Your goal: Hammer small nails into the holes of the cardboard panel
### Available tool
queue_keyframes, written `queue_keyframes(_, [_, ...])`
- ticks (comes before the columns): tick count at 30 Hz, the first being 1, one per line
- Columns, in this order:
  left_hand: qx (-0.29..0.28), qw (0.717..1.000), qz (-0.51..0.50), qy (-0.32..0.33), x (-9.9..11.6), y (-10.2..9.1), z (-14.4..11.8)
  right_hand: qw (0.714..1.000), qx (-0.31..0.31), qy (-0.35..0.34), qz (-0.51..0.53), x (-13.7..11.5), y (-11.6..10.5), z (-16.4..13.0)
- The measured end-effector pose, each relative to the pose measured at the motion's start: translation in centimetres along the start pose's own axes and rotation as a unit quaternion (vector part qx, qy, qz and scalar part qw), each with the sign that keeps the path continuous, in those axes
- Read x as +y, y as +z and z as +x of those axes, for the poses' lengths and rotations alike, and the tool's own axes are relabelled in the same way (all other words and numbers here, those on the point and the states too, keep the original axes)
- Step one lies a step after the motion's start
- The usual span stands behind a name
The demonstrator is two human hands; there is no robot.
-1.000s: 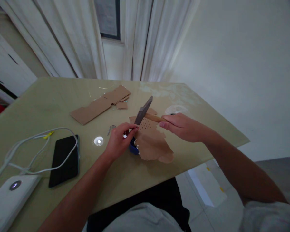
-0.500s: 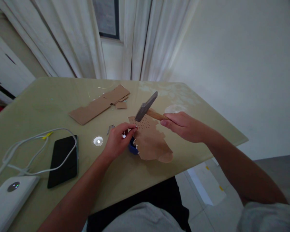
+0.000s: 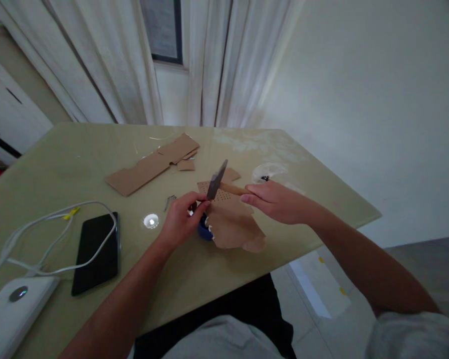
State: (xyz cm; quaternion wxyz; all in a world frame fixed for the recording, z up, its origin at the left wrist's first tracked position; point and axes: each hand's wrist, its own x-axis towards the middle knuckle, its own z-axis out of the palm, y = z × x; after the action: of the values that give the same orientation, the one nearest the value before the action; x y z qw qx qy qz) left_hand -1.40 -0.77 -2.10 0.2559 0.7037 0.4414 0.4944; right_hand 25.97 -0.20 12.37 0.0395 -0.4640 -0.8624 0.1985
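Pale green table (image 3: pixel 78 164) carries the torn brown perforated cardboard sheet (image 3: pixel 230 222) near its front edge. Right hand (image 3: pixel 275 202) clamped on wooden-handled steel hammer (image 3: pixel 217 180), head low over the holes. Left hand (image 3: pixel 181 219) fingertips pinched together at the sheet's edge, likely steadying something too small to see.

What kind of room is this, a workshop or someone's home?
Most likely a home room used for a bit of craft. White curtains hang at a window, a phone lies on the table, and the right hand holds a hammer over cardboard.
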Motion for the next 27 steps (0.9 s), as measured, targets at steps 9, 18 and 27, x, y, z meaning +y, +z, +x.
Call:
queue_keyframes(9, [-0.002, 1.000, -0.001, -0.008, -0.01, 0.01, 0.05, 1.000, 0.026, 0.002, 0.007, 0.18, -0.23, -0.09])
queue_keyframes(18, [-0.017, 1.000, 0.005, 0.003, -0.29, -0.01, 0.04, 1.000, 0.016, 0.013, -0.017, -0.37, -0.08, -0.23])
queue_keyframes(27, [-0.024, 1.000, 0.010, 0.009, -0.06, -0.10, 0.10, 0.999, -0.027, 0.020, -0.032, -0.72, 0.44, -0.10])
